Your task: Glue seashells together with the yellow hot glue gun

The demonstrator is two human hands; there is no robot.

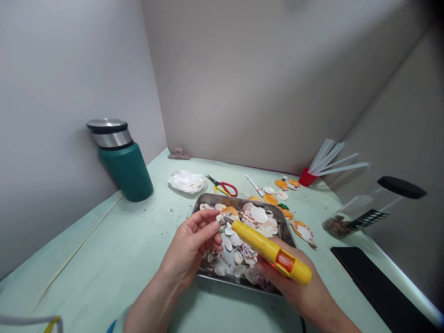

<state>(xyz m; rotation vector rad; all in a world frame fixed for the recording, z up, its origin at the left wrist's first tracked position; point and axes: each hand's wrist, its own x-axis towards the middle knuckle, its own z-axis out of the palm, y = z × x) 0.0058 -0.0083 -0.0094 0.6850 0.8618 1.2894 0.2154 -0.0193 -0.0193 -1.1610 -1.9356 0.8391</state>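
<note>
A yellow hot glue gun [262, 245] is gripped in my right hand [294, 273], its metal nozzle pointing up and left. Close to that nozzle, my left hand [197, 236] has its thumb and forefinger pinched together. Whatever small piece sits between those fingertips is too small to make out. Both hands are above a metal tray [291, 231] full of seashells [259, 214], mostly white, with some orange and some purple-speckled. The glue gun and my hands hide part of the tray.
Behind the tray lie a white plastic bag [187, 181], red-and-yellow handled pliers [229, 188] and a white pen [254, 185]. Orange shells [270, 199] are spread at its right. A green bottle [126, 169] stands left; a red cup [307, 177] of glue sticks and a jar [367, 208] stand right.
</note>
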